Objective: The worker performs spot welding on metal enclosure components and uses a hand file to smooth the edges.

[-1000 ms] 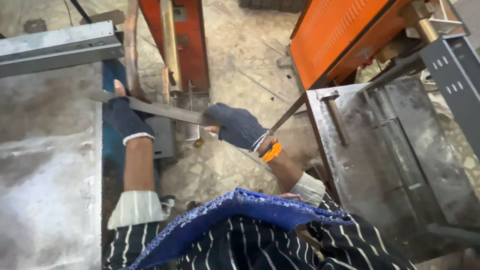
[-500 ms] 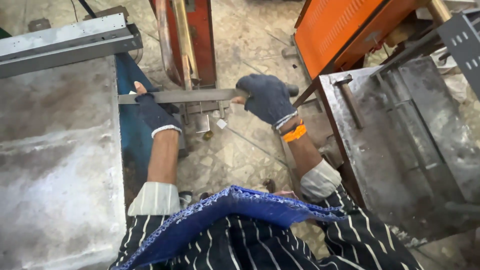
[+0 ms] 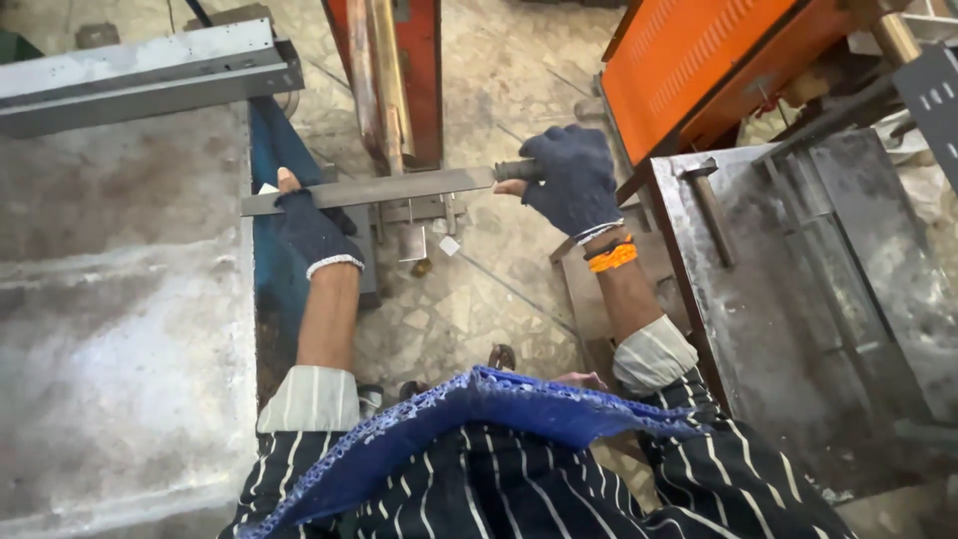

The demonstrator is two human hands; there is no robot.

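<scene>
Both hands wear dark knit gloves and hold a long flat grey metal file (image 3: 389, 187) level in front of me. My left hand (image 3: 311, 230) pinches its far left tip, one bare fingertip showing above the bar. My right hand (image 3: 571, 180) is wrapped around the round handle end; an orange band sits on that wrist. The file crosses in front of an upright orange-red machine post (image 3: 391, 75) with a small metal piece (image 3: 411, 240) hanging just below the bar. A blue cloth covers my lap.
A large grey steel table (image 3: 110, 299) with a metal channel (image 3: 140, 72) along its far edge lies on the left, with a blue frame beside it. An orange perforated machine cover (image 3: 699, 60) and a grimy steel tray (image 3: 798, 289) stand on the right. Stone floor lies between.
Both hands have carried the file up and to the right in view, and it now lies more level. My right hand has slid onto the handle end.
</scene>
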